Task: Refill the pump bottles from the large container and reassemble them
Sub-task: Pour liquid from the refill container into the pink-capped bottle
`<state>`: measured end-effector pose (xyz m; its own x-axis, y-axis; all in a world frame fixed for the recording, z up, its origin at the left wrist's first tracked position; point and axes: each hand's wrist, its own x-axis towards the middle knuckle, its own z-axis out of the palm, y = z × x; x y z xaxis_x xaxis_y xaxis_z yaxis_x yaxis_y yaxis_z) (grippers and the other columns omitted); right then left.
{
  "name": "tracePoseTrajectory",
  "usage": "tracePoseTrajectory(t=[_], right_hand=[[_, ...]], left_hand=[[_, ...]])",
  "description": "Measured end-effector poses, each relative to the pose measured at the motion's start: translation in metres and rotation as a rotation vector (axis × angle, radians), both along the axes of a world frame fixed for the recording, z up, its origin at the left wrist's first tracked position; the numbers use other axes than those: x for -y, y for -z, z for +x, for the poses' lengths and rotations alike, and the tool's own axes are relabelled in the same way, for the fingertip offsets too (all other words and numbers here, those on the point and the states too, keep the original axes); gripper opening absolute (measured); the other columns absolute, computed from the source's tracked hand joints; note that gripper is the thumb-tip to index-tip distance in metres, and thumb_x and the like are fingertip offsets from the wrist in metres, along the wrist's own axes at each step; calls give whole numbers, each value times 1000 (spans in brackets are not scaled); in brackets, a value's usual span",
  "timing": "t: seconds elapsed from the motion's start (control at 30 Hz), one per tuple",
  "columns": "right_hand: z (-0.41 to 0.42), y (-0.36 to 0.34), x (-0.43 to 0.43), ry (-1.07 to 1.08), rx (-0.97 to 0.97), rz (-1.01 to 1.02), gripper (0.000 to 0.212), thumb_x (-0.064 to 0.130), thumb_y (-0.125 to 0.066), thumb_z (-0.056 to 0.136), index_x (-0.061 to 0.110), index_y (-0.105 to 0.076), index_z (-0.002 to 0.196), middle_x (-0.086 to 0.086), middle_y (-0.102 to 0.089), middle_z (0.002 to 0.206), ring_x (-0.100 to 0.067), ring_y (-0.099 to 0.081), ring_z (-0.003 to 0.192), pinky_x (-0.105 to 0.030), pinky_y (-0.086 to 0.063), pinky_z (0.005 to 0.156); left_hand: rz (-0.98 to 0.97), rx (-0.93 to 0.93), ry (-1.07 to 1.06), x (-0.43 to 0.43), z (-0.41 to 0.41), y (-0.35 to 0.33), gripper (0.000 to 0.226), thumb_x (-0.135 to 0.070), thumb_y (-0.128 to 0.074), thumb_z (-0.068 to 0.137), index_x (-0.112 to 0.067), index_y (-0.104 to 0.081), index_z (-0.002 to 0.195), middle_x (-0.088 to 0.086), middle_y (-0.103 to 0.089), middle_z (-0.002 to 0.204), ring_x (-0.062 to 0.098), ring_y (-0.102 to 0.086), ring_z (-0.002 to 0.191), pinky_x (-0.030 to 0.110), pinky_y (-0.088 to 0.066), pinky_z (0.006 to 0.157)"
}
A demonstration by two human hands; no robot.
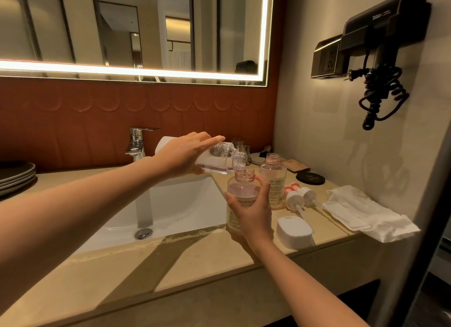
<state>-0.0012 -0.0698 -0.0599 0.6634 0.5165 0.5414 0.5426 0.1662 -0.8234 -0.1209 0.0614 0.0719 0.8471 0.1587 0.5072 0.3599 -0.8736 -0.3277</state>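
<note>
The left hand [185,153] grips the container [217,163] from above. Its fingers [210,141] lie stretched along the upper side, and the thumb is hidden beneath. The container is tipped nearly flat, with clear liquid pooled along its lower side. Its threaded mouth points down past the fingertips, right over the open neck of the bottle [240,194]. Whether mouth and neck touch is hard to tell.

The right hand [251,212] holds that bottle upright, with the fingers [264,187] curled round its far side and the thumb pressed on its near side. The neck rises clear above the fingers, and the liquid level sits just above the thumb. The bottle's base is at the edge of the surface [195,265], beside the sink [185,204].

A second bottle [273,177], also open, stands just behind the right fingers. Two pumps [301,198] lie on their sides a little to the right of them, and a white cap [294,231] rests near the right wrist. A white cloth [366,212] lies further right, well apart from both hands.
</note>
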Motion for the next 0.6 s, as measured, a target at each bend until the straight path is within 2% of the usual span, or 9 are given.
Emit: tracePoseTrajectory(t=[0.27, 0.4, 0.5, 0.53, 0.6], right_hand=[[1, 1, -1, 9, 8, -12, 78, 46, -70, 75, 34, -22, 135, 2, -39, 141, -16, -46, 119, -24, -48, 81], [2, -2, 1, -16, 0, -17, 77, 45, -71, 76, 34, -22, 135, 2, -40, 139, -9, -44, 113, -17, -45, 76], [6, -6, 5, -67, 13, -63, 76, 43, -70, 77, 31, -23, 135, 2, -41, 137, -5, -41, 107, -6, -39, 69], [8, -8, 6, -64, 29, -87, 76, 45, -70, 77, 32, -23, 135, 2, -42, 136, -5, -41, 107, -8, -40, 70], [14, -11, 8, 17, 108, -155, 77, 55, -67, 74, 33, -26, 136, 1, -41, 135, -10, -40, 111, -19, -42, 80]], left_hand=[[-24, 7, -12, 2, -1, 1, 87, -28, -71, 79, -24, -17, 148, 3, -47, 133, 17, -47, 113, 21, -42, 84], [-140, 50, -24, 1, -4, 11, 92, -30, -75, 75, -27, -17, 147, 1, -49, 128, 15, -47, 109, 18, -39, 77], [-255, 87, -49, 3, -4, 22, 96, -30, -78, 72, -27, -18, 147, 2, -50, 126, 17, -49, 107, 26, -45, 83], [-298, 107, -54, 4, -4, 25, 97, -30, -78, 71, -27, -19, 147, 2, -51, 126, 18, -50, 108, 28, -46, 86], [-407, 168, -46, 5, -4, 33, 97, -30, -80, 68, -27, -22, 146, 1, -50, 129, 18, -49, 112, 30, -43, 90]])
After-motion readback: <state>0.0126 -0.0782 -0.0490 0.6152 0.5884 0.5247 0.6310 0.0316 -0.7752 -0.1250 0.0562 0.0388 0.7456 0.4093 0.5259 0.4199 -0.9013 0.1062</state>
